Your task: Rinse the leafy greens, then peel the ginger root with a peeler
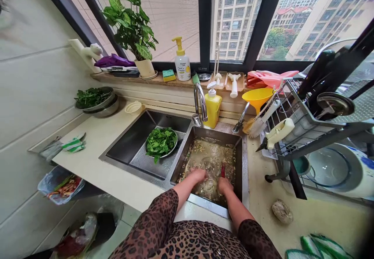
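Observation:
My right hand (224,186) is in the right sink basin, closed around a slim red object (223,170) that sticks up past my fingers; its kind is unclear. My left hand (199,175) dips into the murky water (210,153) of the same basin, its fingertips under the surface. Whether it grips anything there cannot be made out. Small pale and brown bits float all over the water. In the left basin (128,146), a bowl of green leaves (161,142) sits near the divider.
A faucet (200,105) rises behind the divider beside a yellow soap bottle (212,109). Stacked bowls with greens (95,99) stand at the left. A dish rack (300,122) crowds the right counter, near a wrapped lump (282,211). A scrap bin (62,187) hangs at lower left.

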A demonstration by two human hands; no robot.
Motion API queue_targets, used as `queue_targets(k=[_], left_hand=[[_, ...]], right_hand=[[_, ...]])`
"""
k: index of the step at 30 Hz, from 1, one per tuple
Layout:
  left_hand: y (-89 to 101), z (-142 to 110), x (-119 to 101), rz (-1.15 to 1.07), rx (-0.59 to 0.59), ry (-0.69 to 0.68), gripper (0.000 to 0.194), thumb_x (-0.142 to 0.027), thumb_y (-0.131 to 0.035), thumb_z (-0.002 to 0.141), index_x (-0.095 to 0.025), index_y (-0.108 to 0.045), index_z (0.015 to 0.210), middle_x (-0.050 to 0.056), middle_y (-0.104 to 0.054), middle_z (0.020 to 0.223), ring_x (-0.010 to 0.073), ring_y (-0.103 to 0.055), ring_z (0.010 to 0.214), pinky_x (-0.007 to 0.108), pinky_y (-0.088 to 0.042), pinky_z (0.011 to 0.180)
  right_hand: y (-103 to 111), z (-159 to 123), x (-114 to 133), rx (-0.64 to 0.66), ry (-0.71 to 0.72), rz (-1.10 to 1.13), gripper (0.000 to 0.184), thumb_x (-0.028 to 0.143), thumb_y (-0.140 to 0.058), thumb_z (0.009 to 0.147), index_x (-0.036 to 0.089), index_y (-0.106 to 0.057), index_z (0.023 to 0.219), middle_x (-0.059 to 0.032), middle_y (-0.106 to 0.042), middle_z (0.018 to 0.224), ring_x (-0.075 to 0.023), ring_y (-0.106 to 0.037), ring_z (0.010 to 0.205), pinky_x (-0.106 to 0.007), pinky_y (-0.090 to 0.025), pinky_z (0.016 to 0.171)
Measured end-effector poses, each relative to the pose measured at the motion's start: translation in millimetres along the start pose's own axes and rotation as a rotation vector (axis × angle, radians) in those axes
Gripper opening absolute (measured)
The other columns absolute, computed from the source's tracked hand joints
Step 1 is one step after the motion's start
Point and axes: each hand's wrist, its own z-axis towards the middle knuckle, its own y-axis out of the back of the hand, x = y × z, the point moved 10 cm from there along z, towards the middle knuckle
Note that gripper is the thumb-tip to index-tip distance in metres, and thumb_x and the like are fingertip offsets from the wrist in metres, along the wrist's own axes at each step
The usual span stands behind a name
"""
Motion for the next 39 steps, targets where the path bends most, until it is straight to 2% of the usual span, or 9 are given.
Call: queue_targets(k=[4,7,10,13,16,18,26,32,39], left_hand=[[18.3,-7,1,-0.149,-0.101,-0.046,0.028,-0.021,-0.056,0.073,-0.015,-0.063,0.099,0.005,-0.066,0.073,0.0177,-0.062,0.071,0.03,-0.048,0.067],[28.7,-16,-4,-0.508,-0.152,-0.113,0.045,-0.03,-0.053,0.076,-0.014,-0.05,0.117,0.005,-0.064,0.084,0.0108,-0.059,0.059,0.02,-0.044,0.049],[29.8,-23,-12,-0.974,-0.196,-0.163,0.052,-0.033,-0.062,0.067,-0.013,-0.05,0.114,0.007,-0.06,0.094,0.0064,-0.054,0.051,0.015,-0.036,0.038],[24.7,-24,-15,-1.184,-0.269,-0.122,0.046,-0.028,-0.063,0.065,-0.01,-0.054,0.106,0.004,-0.059,0.083,0.0034,-0.048,0.044,0.015,-0.034,0.036],[24.3,-23,-16,-1.208,-0.33,-0.104,0.033,-0.024,-0.058,0.066,-0.008,-0.059,0.095,-0.001,-0.056,0.064,0.0033,-0.043,0.041,0.015,-0.034,0.036],[27.3,-21,-18,-1.177,-0.349,-0.128,0.027,-0.021,-0.056,0.064,-0.008,-0.061,0.088,-0.001,-0.055,0.061,0.0038,-0.043,0.041,0.015,-0.034,0.036],[22.5,-19,-27,-1.223,-0.207,-0.202,0.037,-0.015,-0.061,0.056,-0.009,-0.06,0.093,0.005,-0.063,0.085,0.0068,-0.053,0.054,0.019,-0.045,0.05],[26.0,-20,-22,-1.149,-0.305,-0.172,0.023,-0.018,-0.064,0.057,-0.011,-0.059,0.078,0.001,-0.06,0.068,0.0089,-0.051,0.053,0.021,-0.043,0.049],[32.5,-19,-17,-1.073,-0.388,-0.22,0.011,-0.014,-0.058,0.058,-0.011,-0.057,0.069,0.0,-0.057,0.065,0.01,-0.052,0.062,0.019,-0.043,0.056]], right_hand=[[5,2,24,-0.017,0.179,0.14,0.031,0.037,-0.05,0.078,0.017,-0.065,0.096,-0.0054,-0.068,0.084,-0.0172,-0.061,0.077,-0.023,-0.044,0.064],[19,-3,43,-0.116,0.339,0.364,0.048,0.048,-0.044,0.079,0.012,-0.059,0.107,-0.0071,-0.067,0.089,-0.0168,-0.059,0.074,-0.023,-0.045,0.062],[38,-18,51,-0.273,0.467,0.486,0.051,0.051,-0.05,0.074,0.011,-0.06,0.105,-0.0061,-0.066,0.078,-0.0159,-0.057,0.063,-0.024,-0.044,0.058],[47,-34,59,-0.385,0.531,0.335,0.044,0.045,-0.051,0.075,0.013,-0.063,0.103,-0.005,-0.065,0.073,-0.0149,-0.055,0.06,-0.024,-0.044,0.059],[51,-46,67,-0.458,0.603,0.24,0.038,0.04,-0.048,0.079,0.015,-0.064,0.102,-0.0083,-0.065,0.082,-0.016,-0.058,0.067,-0.025,-0.045,0.063],[51,-47,69,-0.482,0.613,0.212,0.038,0.04,-0.046,0.08,0.015,-0.064,0.103,-0.0097,-0.065,0.084,-0.0166,-0.058,0.069,-0.026,-0.045,0.064],[54,-44,63,-0.557,0.594,0.164,0.035,0.035,-0.045,0.081,0.017,-0.064,0.104,-0.0086,-0.064,0.083,-0.0172,-0.059,0.071,-0.027,-0.046,0.065],[54,-54,74,-0.605,0.661,0.014,0.031,0.029,-0.048,0.081,0.019,-0.062,0.107,-0.0092,-0.06,0.09,-0.0193,-0.057,0.079,-0.029,-0.046,0.068],[55,-62,84,-0.639,0.708,-0.149,0.029,0.029,-0.051,0.082,0.019,-0.062,0.107,-0.0074,-0.055,0.085,-0.0187,-0.052,0.077,-0.029,-0.043,0.066]])
